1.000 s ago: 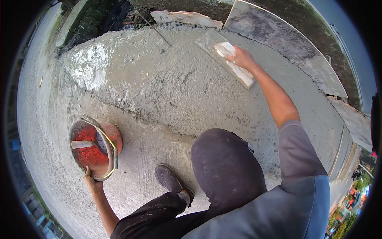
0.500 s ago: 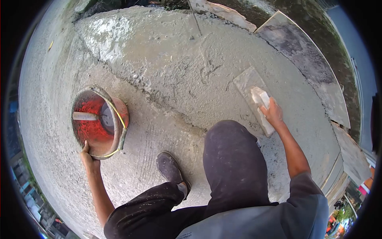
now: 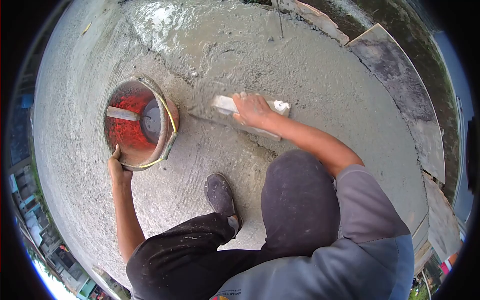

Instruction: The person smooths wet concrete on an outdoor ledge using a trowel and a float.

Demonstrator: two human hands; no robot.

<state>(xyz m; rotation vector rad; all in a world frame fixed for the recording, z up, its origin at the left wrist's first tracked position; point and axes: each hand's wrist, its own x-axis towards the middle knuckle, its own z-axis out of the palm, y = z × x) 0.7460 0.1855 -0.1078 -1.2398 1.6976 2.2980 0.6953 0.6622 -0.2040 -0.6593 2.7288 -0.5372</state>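
Observation:
My left hand [image 3: 119, 169] grips the near rim of a tilted bucket [image 3: 131, 154], thumb inside the lip. Red shows on the bucket's inner wall, with grey residue at the bottom. A tool with a pale handle [image 3: 121, 114] rests inside; its far end is hidden. A yellow-and-dark bail [image 3: 171, 120] hangs over the bucket's mouth. In my right hand [image 3: 254, 110] is the pale handle of a concrete float [image 3: 225, 103], its board flat on wet concrete [image 3: 330, 95]. The board's left end is blurred and lies close to the bucket.
Rough, hardened concrete [image 3: 75, 150] stretches left of the bucket. My shoe [image 3: 220, 192] and bent knee [image 3: 300, 195] are close below the float. A stained board [image 3: 400, 85] edges the wet concrete on the right. A thin rod [image 3: 280, 20] stands at the top.
My right hand has swept the float left across the wet concrete, from right of my knee to beside the bucket, turning it more crosswise. My left hand still holds the bucket; the view has shifted.

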